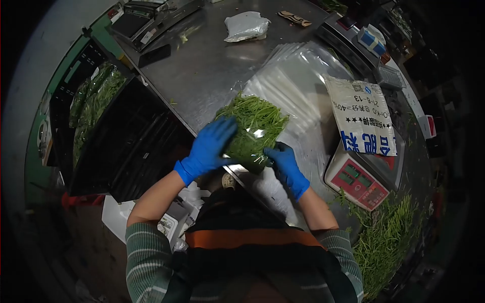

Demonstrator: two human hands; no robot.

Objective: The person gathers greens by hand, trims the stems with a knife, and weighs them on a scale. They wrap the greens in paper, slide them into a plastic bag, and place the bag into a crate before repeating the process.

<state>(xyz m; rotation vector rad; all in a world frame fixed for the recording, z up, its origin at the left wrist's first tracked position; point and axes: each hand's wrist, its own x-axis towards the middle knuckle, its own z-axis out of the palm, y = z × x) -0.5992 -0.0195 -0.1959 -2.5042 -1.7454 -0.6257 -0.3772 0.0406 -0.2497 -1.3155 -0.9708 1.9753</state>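
A clear plastic bag of green leafy vegetables [255, 129] is between my two hands, over the near edge of the steel table. My left hand [209, 144], in a blue glove, holds the bag's left side with fingers laid over it and the thumb at the bottom. My right hand [288, 166], also gloved in blue, grips the lower right corner with its fingers bent. Just beyond the bag lies a fanned stack of clear plastic bags [288, 76].
At right a weighing scale [356, 179] carries a printed sack [361, 116]. Loose greens [386, 242] are heaped nearby. A black crate [83, 126] with bagged greens stands left. On the table lie a white packet [246, 26] and a dark phone-like slab [154, 55].
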